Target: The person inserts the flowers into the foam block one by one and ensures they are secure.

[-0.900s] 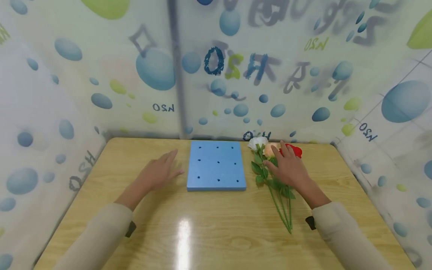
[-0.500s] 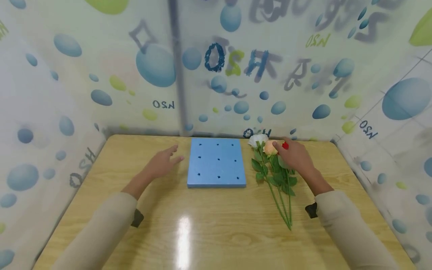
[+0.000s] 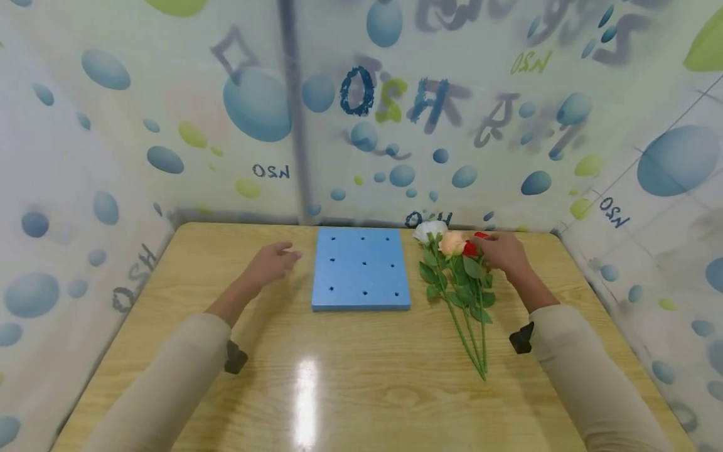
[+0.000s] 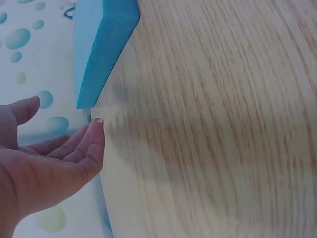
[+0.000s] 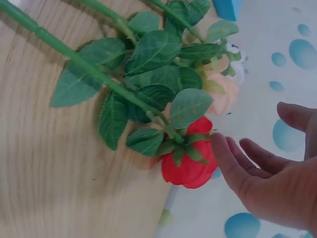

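Observation:
Three artificial flowers lie side by side at the right: a white flower, a peach flower and a red rose, with green leaves and long stems pointing toward me. My right hand is at the red rose, covering part of it in the head view. In the right wrist view its fingertips are right at the red petals, thumb held apart. My left hand hovers left of the blue foam block, holding nothing, its fingers loosely bent.
The block is a flat square with several small holes in its top. It sits near the back edge of the wooden table. A patterned wall with blue and green ovals rises behind and on both sides.
My right hand has moved from over the peach and red flowers to the red rose's right side, its fingers drawing together. My left hand has shifted slightly, its fingers bending more.

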